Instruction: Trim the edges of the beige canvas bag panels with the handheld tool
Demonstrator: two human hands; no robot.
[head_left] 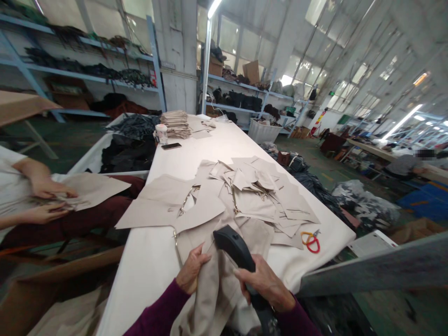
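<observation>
The left forearm (157, 311) and right forearm (297, 321), both in deep plum sleeves, reach forward from the lower edge of the view over the near end of the long white-topped bench (217, 149). The left hand (191, 269) is bare and bent at the wrist, fingers curled downward. The right hand (264, 284), well apart from it, wraps closed, fingers curving around to the left.

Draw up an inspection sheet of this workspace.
Surface: long white-covered table.
Job's things: left hand grips beige fabric; right hand grips a black handheld tool, possibly a steam iron.
Clutter: overlapping beige fabric pieces, red-looped scissors, phone, folded fabric stack.
Hands: both occupied, as above.
Cables: possibly a dark lead below the right hand; unclear.
Surroundings: metal shelves holding dark material; a co-worker's hands handle fabric at left.
</observation>
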